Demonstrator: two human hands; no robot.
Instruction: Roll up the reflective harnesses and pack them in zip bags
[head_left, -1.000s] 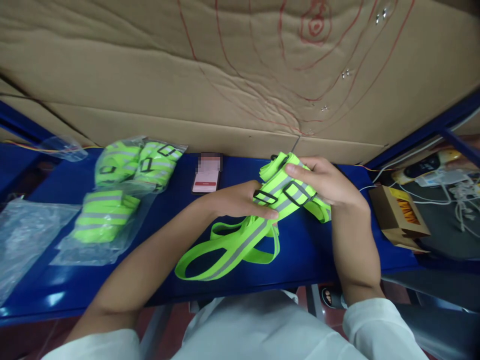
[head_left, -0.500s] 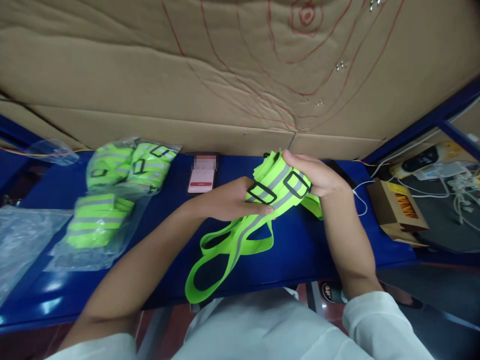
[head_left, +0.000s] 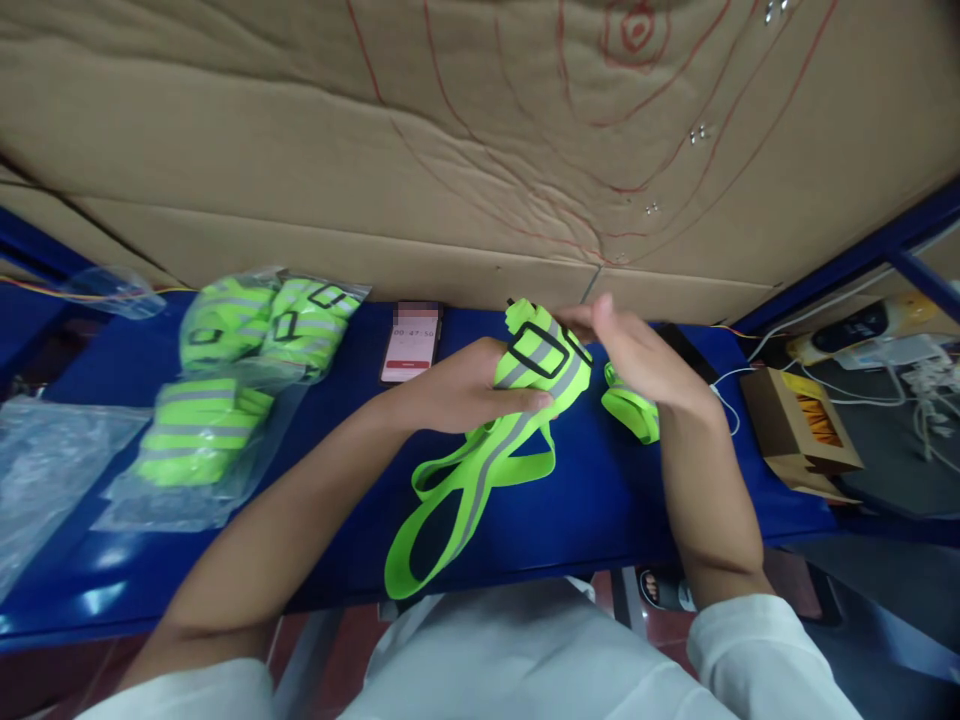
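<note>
A bundle of neon-green reflective strap with a grey stripe and black buckles is folded over itself in my left hand. My left thumb presses along its front, and the fingers behind it are hidden. Long loops of the strap hang from the bundle toward the table's front edge. Just right of the bundle is my right hand, its thumb raised and fingers extended, holding nothing. The far fingers lie partly behind the bundle; whether they touch it I cannot tell. Another piece of green strap lies on the table below my right hand.
On the left of the blue table lie several bagged green straps and clear plastic bags. A phone rests near the cardboard wall. An open cardboard box and white cables stand at right.
My right hand has let go of the strap bundle and opened beside it. The bundle has turned in my left hand. The view has shifted slightly.
</note>
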